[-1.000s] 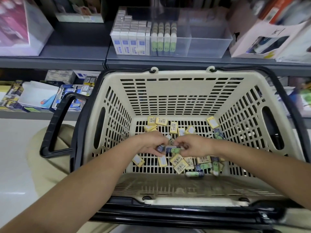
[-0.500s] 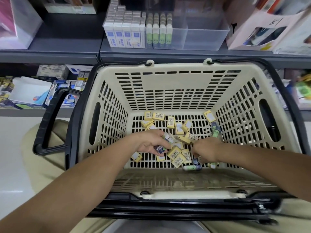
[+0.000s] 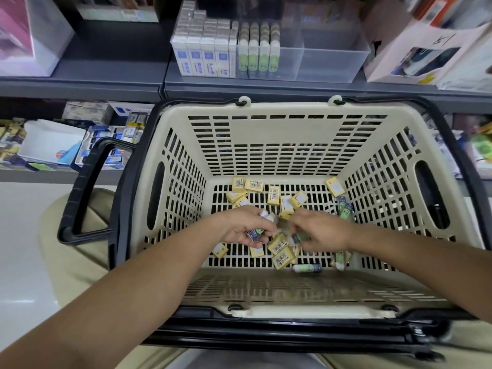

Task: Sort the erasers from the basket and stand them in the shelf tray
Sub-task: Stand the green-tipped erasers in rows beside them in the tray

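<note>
Green-faced erasers (image 3: pixel 256 233) sit bunched in the left hand (image 3: pixel 239 230), whose fingers curl round them. The right hand (image 3: pixel 322 230), just beside it, seems to pinch one more green eraser (image 3: pixel 302 237), though that part is blurry. Both hands are low inside the basket (image 3: pixel 266 134). Yellow erasers (image 3: pixel 278 245) lie loose under and beyond the hands, and loose green erasers (image 3: pixel 306 268) lie on the near side of the right hand. I think they are small, light and a bit squashy, with smooth sleeves that could slip, so hold each by its long flat sides. The shelf tray (image 3: pixel 332 62) is far up past both hands.
</note>
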The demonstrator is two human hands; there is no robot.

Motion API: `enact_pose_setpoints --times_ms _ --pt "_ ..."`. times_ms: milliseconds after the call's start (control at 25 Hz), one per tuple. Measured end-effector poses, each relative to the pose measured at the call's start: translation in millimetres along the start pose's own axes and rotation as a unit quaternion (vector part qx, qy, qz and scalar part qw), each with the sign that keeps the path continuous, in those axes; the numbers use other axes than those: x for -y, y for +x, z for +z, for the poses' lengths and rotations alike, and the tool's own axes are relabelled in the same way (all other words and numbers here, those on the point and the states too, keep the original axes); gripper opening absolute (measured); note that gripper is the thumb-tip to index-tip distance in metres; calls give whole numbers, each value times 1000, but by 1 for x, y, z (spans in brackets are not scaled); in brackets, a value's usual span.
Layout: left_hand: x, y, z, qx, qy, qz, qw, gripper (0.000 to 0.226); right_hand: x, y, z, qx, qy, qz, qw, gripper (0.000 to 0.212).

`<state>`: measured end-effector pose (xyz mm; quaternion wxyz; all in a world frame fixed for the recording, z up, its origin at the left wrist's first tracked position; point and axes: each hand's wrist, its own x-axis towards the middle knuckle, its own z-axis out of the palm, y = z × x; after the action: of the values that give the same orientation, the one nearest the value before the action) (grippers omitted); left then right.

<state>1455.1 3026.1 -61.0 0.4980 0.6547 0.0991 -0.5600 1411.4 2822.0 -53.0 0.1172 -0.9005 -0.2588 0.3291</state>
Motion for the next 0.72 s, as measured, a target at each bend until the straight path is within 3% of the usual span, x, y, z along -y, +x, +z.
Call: enact_pose_setpoints --times_ms 120,240,320,400,480,560,640,720 --pt "1 -4 -1 41 -44 3 998 22 15 6 -16 -73 222 18 972 23" --pt "-5 -9 -3 88 -119 24 989 40 23 6 -25 -116 315 32 941 31" --pt "-9 -11 -4 88 -148 40 984 39 20 3 -33 -115 371 46 920 36" --pt "-12 -10 -3 77 -147 46 985 31 3 -2 -39 -106 333 114 930 46" --pt "-13 -8 -3 55 -155 50 985 26 -18 -7 -42 -79 190 269 941 61" --pt "-14 -7 -4 27 -161 57 985 29 -32 -13 -35 -18 143 400 905 63" --pt "-18 -5 -8 -2 -164 67 984 34 -34 -13 -23 24 193 435 879 66" --pt "-22 -5 -11 -13 -178 78 981 34 -32 -10 -11 9 262 402 877 71"
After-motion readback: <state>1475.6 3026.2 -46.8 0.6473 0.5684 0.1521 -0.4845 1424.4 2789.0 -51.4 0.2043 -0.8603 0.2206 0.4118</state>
